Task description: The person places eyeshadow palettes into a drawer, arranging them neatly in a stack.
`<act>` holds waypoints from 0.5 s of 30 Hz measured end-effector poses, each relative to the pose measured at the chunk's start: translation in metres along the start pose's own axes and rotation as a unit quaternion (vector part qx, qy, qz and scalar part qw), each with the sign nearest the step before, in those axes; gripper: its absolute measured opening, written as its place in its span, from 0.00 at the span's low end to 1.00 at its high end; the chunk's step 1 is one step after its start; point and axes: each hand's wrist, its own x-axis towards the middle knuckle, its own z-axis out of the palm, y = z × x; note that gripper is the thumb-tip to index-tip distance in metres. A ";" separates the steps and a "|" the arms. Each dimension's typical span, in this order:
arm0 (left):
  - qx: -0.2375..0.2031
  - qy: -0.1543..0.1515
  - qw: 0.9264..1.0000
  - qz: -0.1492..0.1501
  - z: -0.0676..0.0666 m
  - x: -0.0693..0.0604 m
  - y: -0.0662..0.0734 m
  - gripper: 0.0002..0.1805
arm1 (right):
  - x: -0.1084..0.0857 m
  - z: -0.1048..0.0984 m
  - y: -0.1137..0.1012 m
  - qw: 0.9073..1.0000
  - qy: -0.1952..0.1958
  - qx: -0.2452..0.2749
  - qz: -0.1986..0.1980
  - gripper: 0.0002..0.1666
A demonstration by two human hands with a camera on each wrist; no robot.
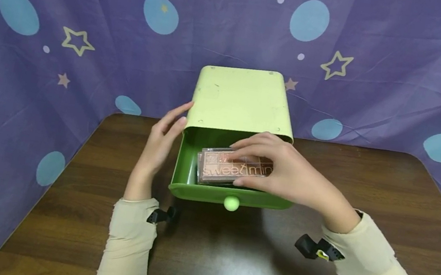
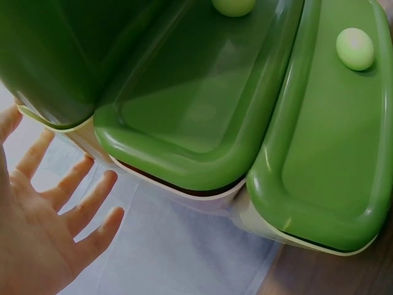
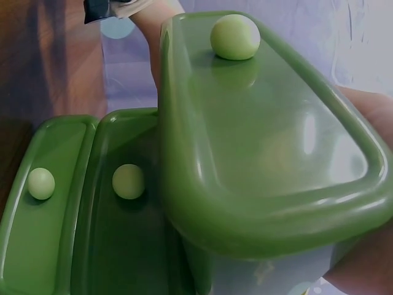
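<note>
A light green drawer cabinet (image 1: 245, 101) stands at the back of the table, its green top drawer (image 1: 185, 170) pulled out. In that drawer lies an eyeshadow palette (image 1: 216, 167) with a clear lid lettered "sweet min"; another clear edge shows just beneath it. My right hand (image 1: 284, 168) reaches in from the right and holds the palette between thumb and fingers, covering its right part. With straight, spread fingers, my left hand (image 1: 160, 140) touches the cabinet's left side. The left wrist view shows that hand (image 2: 55, 227) beside the drawer fronts.
Below the pulled-out drawer are two more drawer fronts, a middle one (image 3: 123, 246) and a lowest one (image 3: 37, 246), each with a round knob. The brown wooden table (image 1: 202, 258) extends around the cabinet. A purple patterned curtain (image 1: 229, 24) hangs behind.
</note>
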 end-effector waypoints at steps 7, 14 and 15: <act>-0.001 -0.001 1.000 0.003 0.000 0.000 0.000 0.24 | 0.005 0.002 0.006 1.000 -0.020 -0.016 0.002 0.25; 0.000 -0.001 1.000 0.005 0.000 0.000 0.000 0.24 | 0.008 0.003 0.008 0.999 -0.025 -0.018 -0.008 0.26; 0.000 0.000 1.000 0.006 0.000 0.000 0.000 0.24 | 0.009 0.004 0.008 0.999 -0.027 -0.019 -0.010 0.26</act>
